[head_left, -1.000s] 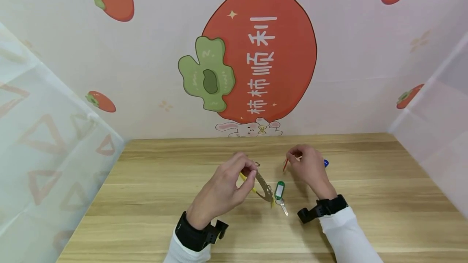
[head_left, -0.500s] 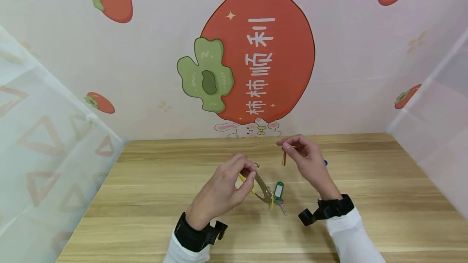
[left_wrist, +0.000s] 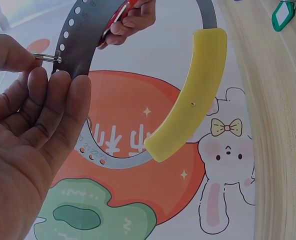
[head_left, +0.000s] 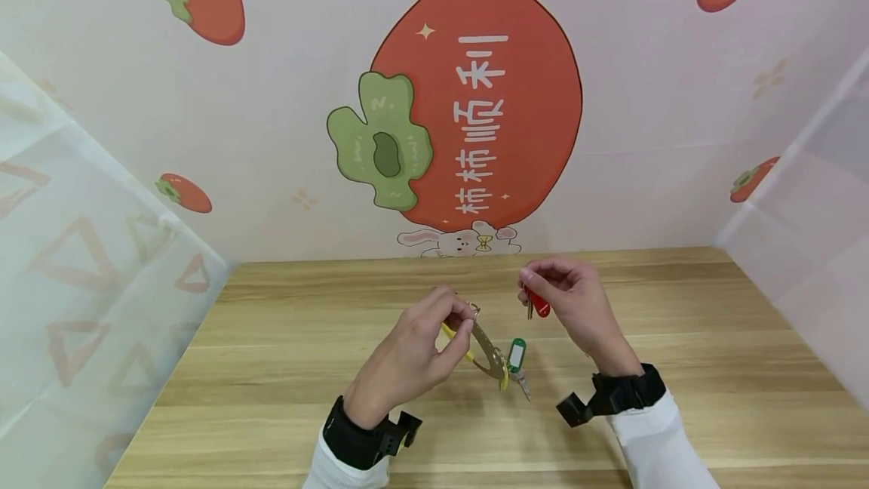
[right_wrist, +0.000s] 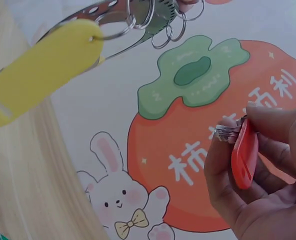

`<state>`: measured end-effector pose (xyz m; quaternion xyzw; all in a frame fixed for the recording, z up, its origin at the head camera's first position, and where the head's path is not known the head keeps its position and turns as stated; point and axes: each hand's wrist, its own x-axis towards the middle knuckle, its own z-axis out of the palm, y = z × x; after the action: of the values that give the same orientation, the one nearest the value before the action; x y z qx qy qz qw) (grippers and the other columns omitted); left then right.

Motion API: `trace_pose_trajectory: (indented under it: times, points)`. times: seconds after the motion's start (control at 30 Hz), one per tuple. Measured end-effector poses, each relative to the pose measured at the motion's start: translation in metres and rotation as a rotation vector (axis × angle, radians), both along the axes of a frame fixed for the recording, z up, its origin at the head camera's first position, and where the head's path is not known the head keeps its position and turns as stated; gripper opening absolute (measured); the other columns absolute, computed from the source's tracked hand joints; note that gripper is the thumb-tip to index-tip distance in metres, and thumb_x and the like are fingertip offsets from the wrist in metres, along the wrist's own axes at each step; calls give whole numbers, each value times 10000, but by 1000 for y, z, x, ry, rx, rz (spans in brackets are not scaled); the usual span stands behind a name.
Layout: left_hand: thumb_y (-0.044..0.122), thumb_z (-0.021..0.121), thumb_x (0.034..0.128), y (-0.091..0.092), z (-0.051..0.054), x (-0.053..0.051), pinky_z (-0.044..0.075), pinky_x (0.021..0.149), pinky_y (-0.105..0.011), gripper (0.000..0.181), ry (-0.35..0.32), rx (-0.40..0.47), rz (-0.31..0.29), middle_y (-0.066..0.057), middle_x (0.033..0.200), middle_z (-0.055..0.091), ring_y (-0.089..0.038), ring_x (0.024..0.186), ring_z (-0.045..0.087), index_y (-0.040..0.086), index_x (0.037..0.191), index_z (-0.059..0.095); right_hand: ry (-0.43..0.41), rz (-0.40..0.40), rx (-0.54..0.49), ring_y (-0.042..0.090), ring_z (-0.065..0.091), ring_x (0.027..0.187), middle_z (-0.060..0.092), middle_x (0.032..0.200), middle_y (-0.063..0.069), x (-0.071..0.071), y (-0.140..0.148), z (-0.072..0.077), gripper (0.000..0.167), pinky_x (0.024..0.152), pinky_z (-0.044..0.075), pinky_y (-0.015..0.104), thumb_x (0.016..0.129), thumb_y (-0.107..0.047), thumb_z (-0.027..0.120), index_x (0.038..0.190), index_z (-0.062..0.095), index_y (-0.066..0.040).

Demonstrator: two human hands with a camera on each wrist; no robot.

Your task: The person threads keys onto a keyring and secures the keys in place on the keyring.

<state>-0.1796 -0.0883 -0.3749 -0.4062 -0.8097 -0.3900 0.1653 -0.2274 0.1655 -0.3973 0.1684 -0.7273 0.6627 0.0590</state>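
My left hand (head_left: 414, 349) holds a metal hoop (left_wrist: 83, 35) with a row of holes and a curved yellow grip (left_wrist: 193, 95). Between its thumb and forefinger is a small split ring (left_wrist: 45, 57) at one hole. Several more split rings (right_wrist: 177, 30) hang from the hoop in the right wrist view, one beside a flat yellow tag (right_wrist: 48, 70). To the right, above the table, my right hand (head_left: 577, 308) pinches a red key tag (head_left: 541, 304) by its ring end. A key (head_left: 530, 309) dangles beside that tag; in the right wrist view the fingers partly hide it.
A green key tag (head_left: 517, 355) with a key (head_left: 523, 385) lies on the wooden table (head_left: 285, 383) between the hands. A sliver of blue shows at the top of the left wrist view. A printed cloth wall (head_left: 645, 96) stands behind the table.
My right hand has risen slightly, shifted right and turned, so the red tag's flat side shows. The blue piece behind it has gone from head view. My left hand stays almost still.
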Motion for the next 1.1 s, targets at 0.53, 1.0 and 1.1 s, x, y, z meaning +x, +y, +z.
trace_pose_trajectory:
  times: [0.53, 1.0, 1.1]
  points:
    - [21, 621, 962, -1, -2, 0, 543, 780, -183, 47, 7, 2, 4, -15, 956, 597, -96, 846, 611, 32, 1008, 615, -115, 103, 27, 204, 682, 792, 685, 935, 177, 3, -2, 5, 246, 751, 599, 316, 1051, -86, 553, 1137, 668, 113]
    - [54, 613, 984, -1, -2, -1, 552, 786, -199, 38, -14, -16, 4, -12, 958, 595, -90, 852, 612, 20, 999, 620, -93, 83, -81, 169, 678, 656, 704, 800, 112, 3, -3, 1, 219, 573, 553, 249, 957, -73, 708, 1027, 698, 134]
    - [57, 619, 984, -1, -3, -1, 542, 787, -180, 32, -13, -20, 2, -13, 955, 596, -88, 850, 607, 27, 996, 618, -90, 94, -83, 172, 702, 719, 731, 842, 105, 3, -3, 2, 169, 663, 587, 276, 968, -54, 685, 1049, 725, 89]
